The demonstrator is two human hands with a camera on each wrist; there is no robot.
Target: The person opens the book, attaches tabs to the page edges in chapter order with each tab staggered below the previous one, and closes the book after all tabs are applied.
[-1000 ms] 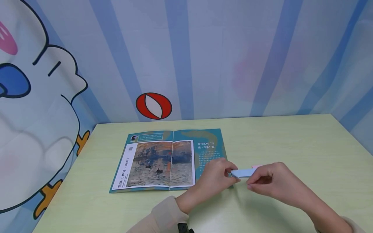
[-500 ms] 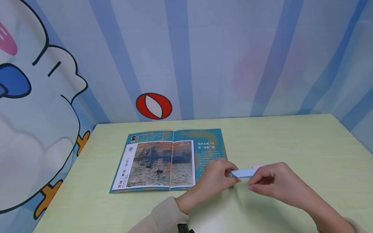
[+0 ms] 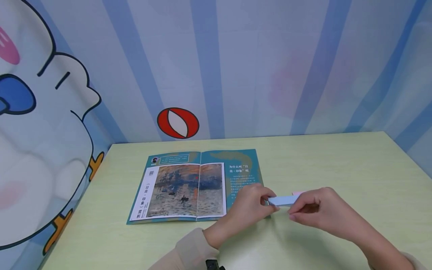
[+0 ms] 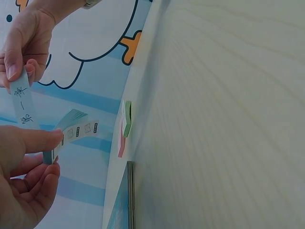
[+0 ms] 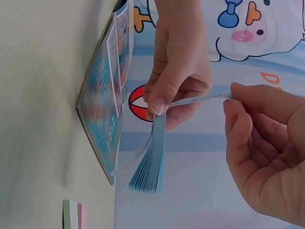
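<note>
My left hand (image 3: 249, 202) pinches a pad of narrow light-blue sticky notes (image 5: 148, 164) between thumb and fingers. The pad's sheets fan out, and a loose pale strip with printed marks (image 4: 86, 130) sticks out beside them in the left wrist view. One blue sticky note (image 4: 21, 101) with dark handwriting stretches from the pad to my right hand (image 3: 322, 210). The right thumb and forefinger pinch its end. Beneath and beside the left hand lies an open teal booklet (image 3: 209, 155) with a painting of boats on water, its lower right corner partly hidden.
A green pad (image 4: 127, 118) and a pink pad (image 4: 121, 144) of sticky notes lie on the pale wooden table (image 3: 354, 168), mostly hidden behind the right hand in the head view. A blue-striped cloth (image 3: 256, 75) with cartoon figures hangs behind the table.
My right hand has shifted very slightly to the right, still pinching the note's end. The left hand, the pad and the booklet stay in place.
</note>
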